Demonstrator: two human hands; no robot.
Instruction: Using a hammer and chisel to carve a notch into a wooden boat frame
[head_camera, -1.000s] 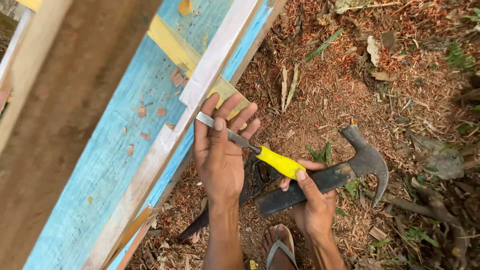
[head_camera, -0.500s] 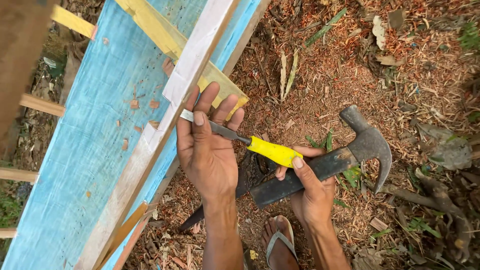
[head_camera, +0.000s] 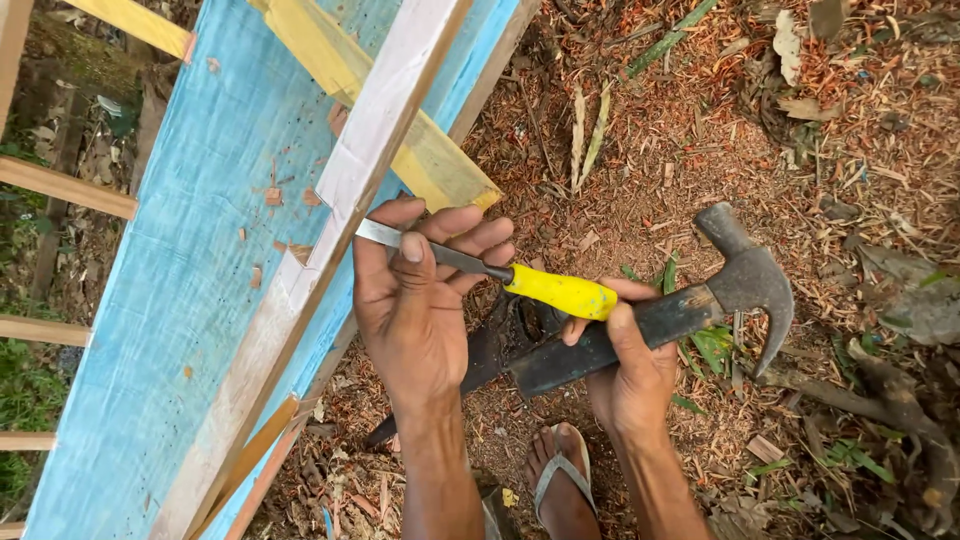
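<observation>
Compared with half a second ago, both hands sit slightly lower in view, the chisel (head_camera: 470, 262) tip now set against the notch in the pale wooden strip (head_camera: 375, 150) over the blue board (head_camera: 190, 300). Left hand (head_camera: 420, 300) is wrapped around the chisel's steel shank, steadying it; right hand (head_camera: 630, 375) grips the hammer (head_camera: 680, 310) handle, closed, head held off to the side. Judging by this, chiselling the notch is underway, and a strike on the yellow handle needs the hammer swung in line.

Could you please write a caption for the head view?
Left hand sets a yellow-handled chisel against a pale wooden batten; right hand grips a claw hammer.
</observation>
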